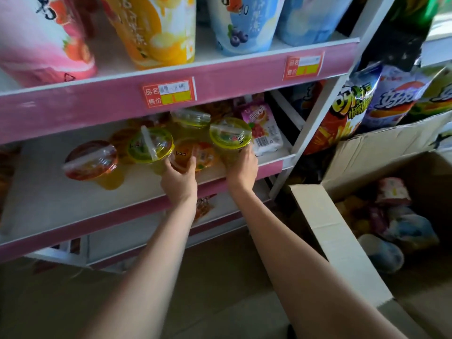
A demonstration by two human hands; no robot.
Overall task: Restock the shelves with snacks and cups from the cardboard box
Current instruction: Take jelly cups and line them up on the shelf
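Gripping a yellow-lidded cup (231,137) near the front edge of the middle shelf (73,209), the right hand (241,171) has its grip wrapped around the cup's body, toward the shelf's right end. The left hand (179,178) closes its grip on a second yellow-lidded cup (150,145) just to the left, its fingers also against an orange cup (193,155) between the two. A red-lidded cup (91,160) stands further left, apart from the hands. Behind the cups lies a pink snack packet (260,126), near the shelf's back right corner. Tall pouches (159,28) line the shelf above. An open cardboard box (342,241) with more packets sits on the floor to the right.
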